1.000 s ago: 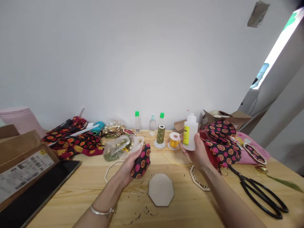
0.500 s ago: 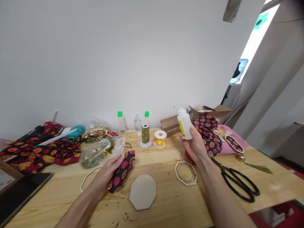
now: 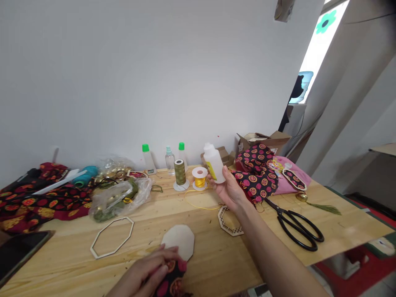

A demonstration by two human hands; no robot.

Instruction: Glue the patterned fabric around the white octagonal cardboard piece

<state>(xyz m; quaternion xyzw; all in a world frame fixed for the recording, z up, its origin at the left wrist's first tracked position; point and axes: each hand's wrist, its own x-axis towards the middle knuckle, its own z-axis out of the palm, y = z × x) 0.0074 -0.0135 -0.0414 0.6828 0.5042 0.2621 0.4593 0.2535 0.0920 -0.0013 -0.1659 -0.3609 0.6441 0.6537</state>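
Fingers of our right hand (image 3: 230, 190) close round the white bottle (image 3: 214, 163) — a slack grip could drop it; our left hand (image 3: 145, 268) clutches printed fabric (image 3: 171, 280).

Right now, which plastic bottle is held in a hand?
The white bottle with the yellow label, held in the right hand; the clear bottle and both green-capped bottles stand on the table.

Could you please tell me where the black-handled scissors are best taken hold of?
Grip the black-handled scissors by their looped handles, coming from the near right: they lie flat on the pale wooden table, loops toward that side, blades pointing away toward the patterned fabric.
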